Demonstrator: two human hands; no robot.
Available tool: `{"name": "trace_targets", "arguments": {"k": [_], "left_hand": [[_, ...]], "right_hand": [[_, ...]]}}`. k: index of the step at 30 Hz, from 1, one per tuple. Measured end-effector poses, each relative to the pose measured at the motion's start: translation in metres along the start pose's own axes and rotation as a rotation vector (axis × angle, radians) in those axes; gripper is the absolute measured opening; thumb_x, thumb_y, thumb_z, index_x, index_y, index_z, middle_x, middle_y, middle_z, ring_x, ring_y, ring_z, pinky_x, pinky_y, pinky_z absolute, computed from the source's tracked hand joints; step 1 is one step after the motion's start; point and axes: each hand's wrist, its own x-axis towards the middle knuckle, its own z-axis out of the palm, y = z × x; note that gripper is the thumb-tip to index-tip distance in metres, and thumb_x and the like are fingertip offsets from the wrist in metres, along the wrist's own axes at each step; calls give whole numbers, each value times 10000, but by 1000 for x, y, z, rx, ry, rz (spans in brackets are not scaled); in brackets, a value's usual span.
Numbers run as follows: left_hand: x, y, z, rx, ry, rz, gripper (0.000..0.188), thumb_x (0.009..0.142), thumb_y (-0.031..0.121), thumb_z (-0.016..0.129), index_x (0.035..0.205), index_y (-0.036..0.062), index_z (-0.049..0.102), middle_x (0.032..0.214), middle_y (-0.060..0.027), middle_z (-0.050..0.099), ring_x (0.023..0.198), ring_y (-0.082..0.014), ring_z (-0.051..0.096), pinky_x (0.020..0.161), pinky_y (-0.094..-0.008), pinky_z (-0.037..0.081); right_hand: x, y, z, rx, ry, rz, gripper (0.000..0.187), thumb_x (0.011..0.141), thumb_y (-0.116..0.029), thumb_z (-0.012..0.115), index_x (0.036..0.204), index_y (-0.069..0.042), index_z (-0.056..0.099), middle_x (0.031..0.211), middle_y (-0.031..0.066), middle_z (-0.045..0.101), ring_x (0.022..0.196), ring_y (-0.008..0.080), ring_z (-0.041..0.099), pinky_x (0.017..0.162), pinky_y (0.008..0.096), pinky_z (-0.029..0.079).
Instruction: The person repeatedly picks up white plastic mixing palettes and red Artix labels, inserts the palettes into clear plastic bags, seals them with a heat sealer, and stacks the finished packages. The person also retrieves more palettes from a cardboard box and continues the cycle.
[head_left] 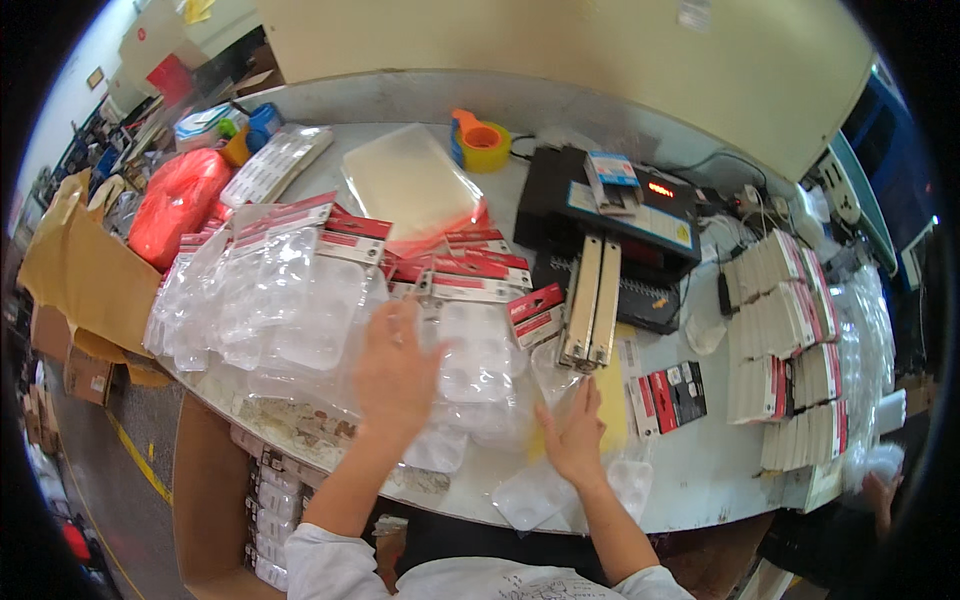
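My left hand (pixel 398 365), blurred, is over a heap of clear plastic blister packs (pixel 475 360) with red and white header cards. Its fingers point away from me and the thumb stands apart; I see nothing held. My right hand (pixel 577 435) is just in front of two long metal bars (pixel 592 300) that jut from a black machine (pixel 640 215). Its thumb and fingers are apart over a yellow sheet (pixel 618 395). Just beyond its fingertips, against the bars, is a clear blister pack (pixel 555 372) below a red and white card (pixel 537 315).
Stacks of carded packs (pixel 775 300) stand at the right. A tape dispenser (pixel 480 140), a pile of clear sheets (pixel 410 180) and a red bag (pixel 180 205) are toward the back. An open carton (pixel 210 500) sits below the front edge. Another person's hand (pixel 882 500) shows far right.
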Motion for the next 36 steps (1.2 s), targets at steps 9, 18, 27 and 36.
{"name": "trace_targets", "arguments": {"k": [9, 18, 27, 36], "left_hand": [[-3, -42, 40, -93, -242, 569, 570, 725, 493, 647, 1251, 308, 531, 1402, -138, 352, 1322, -405, 231, 1000, -560, 224], [19, -79, 47, -197, -234, 519, 517, 740, 394, 663, 1237, 324, 538, 1411, -127, 341, 1276, -402, 312, 994, -479, 334], [13, -66, 33, 131, -309, 532, 533, 763, 347, 656, 1273, 289, 510, 1362, -104, 411, 1252, -302, 393, 1017, -450, 314], [-63, 37, 13, -323, -101, 332, 261, 741, 164, 703, 974, 74, 629, 982, -121, 625, 899, -297, 594, 791, -402, 463]], "right_hand": [[8, -67, 59, -167, -150, -30, 989, 760, -374, 671, 1462, -135, 17, 1408, 392, 14, 1249, 607, 155, 871, 660, 270], [26, -95, 83, -150, -150, -92, 966, 798, -457, 632, 1454, -92, 23, 1382, 430, 32, 1230, 626, 177, 916, 633, 252], [-31, -13, -37, -103, 18, -188, 444, 819, -229, 649, 1223, -88, 530, 1203, 114, 579, 1144, 245, 511, 918, 441, 328], [-41, 128, -127, -323, 476, 112, 494, 813, -313, 655, 1186, -18, 521, 1183, 163, 552, 1095, 311, 504, 895, 422, 354]]}}
